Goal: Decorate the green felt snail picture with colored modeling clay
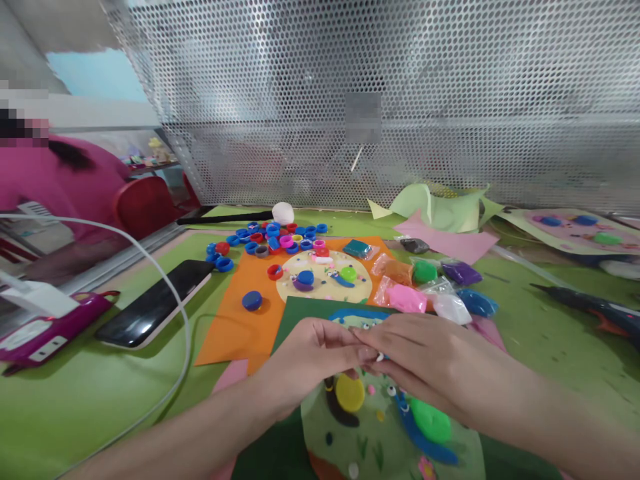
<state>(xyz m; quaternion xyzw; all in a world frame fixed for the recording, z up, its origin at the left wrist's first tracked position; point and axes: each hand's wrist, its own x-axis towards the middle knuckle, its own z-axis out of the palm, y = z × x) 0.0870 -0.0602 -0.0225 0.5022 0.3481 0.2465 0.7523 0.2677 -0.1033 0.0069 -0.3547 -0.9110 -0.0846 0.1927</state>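
Observation:
My left hand and my right hand meet over a pale green craft picture, fingertips pressed together. A tiny white piece shows by the fingertips; what else they pinch is hidden. Below them on the picture is a snail with a yellow round shell and a dark body. To its right lies another snail with a bright green shell, a blue body and googly eyes. A blue clay strip runs along the picture's top, partly behind my hands. Dark green card lies underneath.
Behind sit a finished-looking snail picture on orange card, many bottle caps and bagged clay. At left are a phone, a power strip and a cable; at right, a glue gun. A person in pink is far left.

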